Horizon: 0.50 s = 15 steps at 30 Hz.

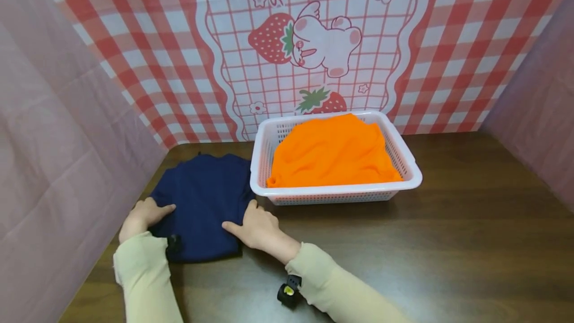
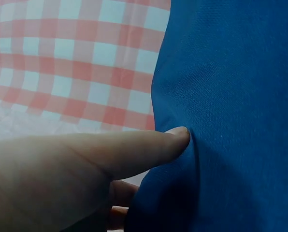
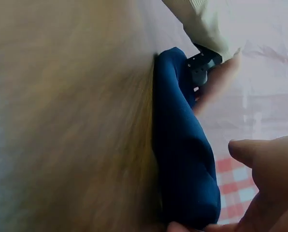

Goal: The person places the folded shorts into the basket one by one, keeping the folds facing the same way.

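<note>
A navy folded garment lies on the left of the table, just left of the basket. At its left edge, my left hand grips it. In the left wrist view the thumb presses a crease into the fabric, while the other fingers sit behind the edge, partly hidden. My right hand is at the garment's right side. Its thumb stands out straight, apart from the fabric in the right wrist view, and its fingertips touch the end of the garment.
A white plastic basket stands at the back centre, holding an orange cloth. Behind it hangs a red-and-white checked curtain. Pink cloth walls flank both sides of the brown wooden table.
</note>
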Motion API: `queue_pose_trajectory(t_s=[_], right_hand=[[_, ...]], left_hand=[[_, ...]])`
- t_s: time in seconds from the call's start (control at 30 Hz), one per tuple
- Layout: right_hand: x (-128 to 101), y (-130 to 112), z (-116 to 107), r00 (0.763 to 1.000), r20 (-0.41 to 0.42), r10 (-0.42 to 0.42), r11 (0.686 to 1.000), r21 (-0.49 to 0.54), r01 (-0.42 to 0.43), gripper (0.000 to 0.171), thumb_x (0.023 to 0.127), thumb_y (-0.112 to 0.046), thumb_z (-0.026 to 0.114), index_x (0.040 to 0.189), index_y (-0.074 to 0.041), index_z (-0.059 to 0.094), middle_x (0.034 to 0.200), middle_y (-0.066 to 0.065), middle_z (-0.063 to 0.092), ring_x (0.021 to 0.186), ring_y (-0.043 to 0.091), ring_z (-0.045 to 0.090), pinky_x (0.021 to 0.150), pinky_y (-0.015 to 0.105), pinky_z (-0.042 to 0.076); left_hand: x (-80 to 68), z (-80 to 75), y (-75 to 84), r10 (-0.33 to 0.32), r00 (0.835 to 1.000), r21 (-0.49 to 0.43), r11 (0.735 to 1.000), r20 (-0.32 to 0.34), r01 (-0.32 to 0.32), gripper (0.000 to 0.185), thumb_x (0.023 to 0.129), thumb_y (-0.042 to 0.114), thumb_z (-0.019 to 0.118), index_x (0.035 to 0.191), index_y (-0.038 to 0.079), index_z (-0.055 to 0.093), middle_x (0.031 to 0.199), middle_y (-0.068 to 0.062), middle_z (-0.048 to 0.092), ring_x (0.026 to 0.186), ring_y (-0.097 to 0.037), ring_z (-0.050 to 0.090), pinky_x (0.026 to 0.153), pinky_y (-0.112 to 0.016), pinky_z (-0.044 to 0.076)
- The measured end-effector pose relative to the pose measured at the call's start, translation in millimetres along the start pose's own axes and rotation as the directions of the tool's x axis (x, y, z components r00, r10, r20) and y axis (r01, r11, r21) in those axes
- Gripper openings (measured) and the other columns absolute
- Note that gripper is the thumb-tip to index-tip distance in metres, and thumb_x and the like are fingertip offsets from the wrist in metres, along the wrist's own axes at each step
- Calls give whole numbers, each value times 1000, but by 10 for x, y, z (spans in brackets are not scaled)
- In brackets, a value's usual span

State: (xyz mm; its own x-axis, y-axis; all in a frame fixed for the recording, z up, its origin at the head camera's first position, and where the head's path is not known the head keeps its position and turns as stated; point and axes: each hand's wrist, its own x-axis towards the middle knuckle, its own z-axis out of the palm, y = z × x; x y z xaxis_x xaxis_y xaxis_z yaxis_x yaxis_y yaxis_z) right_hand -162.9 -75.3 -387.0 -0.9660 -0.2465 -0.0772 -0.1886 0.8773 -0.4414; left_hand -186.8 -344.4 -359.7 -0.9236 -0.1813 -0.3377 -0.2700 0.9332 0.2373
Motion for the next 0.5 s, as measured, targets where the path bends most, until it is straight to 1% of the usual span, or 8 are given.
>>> queue_pose_trajectory(t_s=[0.13, 0.2, 0.3, 0.4, 0.43, 0.5], right_hand=[[87, -64, -6, 998, 61, 23, 998, -51, -20, 89, 71, -63, 63, 125, 4, 42, 108, 17, 61, 88, 27, 60, 72, 37, 48], [111, -79, -1, 996, 85, 36, 997, -71, -30, 88, 69, -59, 67, 125, 5, 42, 107, 16, 62, 88, 27, 60, 73, 37, 49], [127, -84, 19, 994, 96, 43, 997, -74, -36, 78, 72, -51, 69, 121, 5, 45, 103, 15, 63, 86, 27, 61, 71, 37, 49], [127, -81, 33, 995, 89, 43, 997, -60, -38, 60, 78, -41, 66, 115, 4, 49, 99, 15, 64, 85, 28, 62, 69, 38, 49], [124, -83, 29, 995, 86, 42, 998, -54, -38, 53, 80, -37, 64, 112, 4, 51, 98, 16, 64, 84, 28, 62, 69, 38, 50], [122, -88, 22, 997, 72, 32, 999, -45, -28, 42, 83, -32, 60, 106, 3, 54, 95, 16, 65, 82, 28, 62, 67, 39, 50]], left_hand=[[-8, -1, 5, 35, 999, -8, 999, -13, -35, 76, 87, 38, 50, 115, -31, 34, 115, -47, 38, 106, -55, 42, 90, -54, 39], [-27, 2, 14, 25, 1000, -25, 999, -13, -25, 76, 85, 38, 54, 114, -30, 37, 115, -46, 42, 104, -53, 45, 89, -53, 40], [-61, 10, 36, -49, 999, -69, 996, 9, 49, 78, 83, 41, 59, 117, -26, 39, 119, -42, 42, 105, -51, 46, 88, -53, 41], [-82, 12, 74, -153, 988, -105, 982, 35, 156, 83, 79, 46, 63, 123, -20, 38, 125, -39, 39, 109, -49, 45, 86, -55, 40], [-85, 12, 86, -177, 983, -110, 977, 41, 180, 84, 78, 47, 63, 124, -19, 37, 127, -38, 37, 110, -49, 44, 86, -56, 40], [-85, 11, 101, -196, 980, -113, 973, 45, 200, 86, 77, 47, 64, 125, -18, 36, 128, -38, 36, 111, -50, 42, 86, -59, 38]])
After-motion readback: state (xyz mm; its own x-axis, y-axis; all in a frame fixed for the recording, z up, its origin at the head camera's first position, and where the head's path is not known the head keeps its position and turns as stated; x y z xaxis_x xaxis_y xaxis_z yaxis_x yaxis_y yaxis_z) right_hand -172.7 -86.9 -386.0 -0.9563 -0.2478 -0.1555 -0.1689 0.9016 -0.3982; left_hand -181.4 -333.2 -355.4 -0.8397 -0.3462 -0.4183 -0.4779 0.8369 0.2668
